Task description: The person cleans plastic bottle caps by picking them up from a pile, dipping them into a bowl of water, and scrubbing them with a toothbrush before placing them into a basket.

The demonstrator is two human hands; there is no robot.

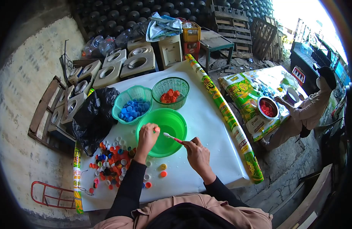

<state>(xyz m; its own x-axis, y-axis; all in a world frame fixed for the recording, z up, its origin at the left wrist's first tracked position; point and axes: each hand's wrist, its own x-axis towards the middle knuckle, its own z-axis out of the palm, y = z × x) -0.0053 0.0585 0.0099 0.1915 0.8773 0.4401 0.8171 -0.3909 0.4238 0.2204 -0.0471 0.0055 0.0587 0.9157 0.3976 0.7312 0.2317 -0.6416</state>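
Over the green basin (169,146) with water, my left hand (147,138) is closed around an orange cap (156,129). My right hand (198,155) grips the pink handle of a toothbrush (173,137), its white head pointing left over the basin. Behind the basin, a light green basket (118,100) holds blue caps (133,110), and a darker green basket (185,95) holds orange-red caps (170,96). Mixed caps (114,162) lie loose to the left, some near my left forearm. A yellow cap (163,166) and an orange cap (163,174) lie in front of the basin.
A black plastic bag (92,118) sits at the table's left. A rolled patterned sheet (225,114) runs along its right edge. At another table (241,89) on the right, a co-worker (307,110) stands by a pot of red caps (268,108).
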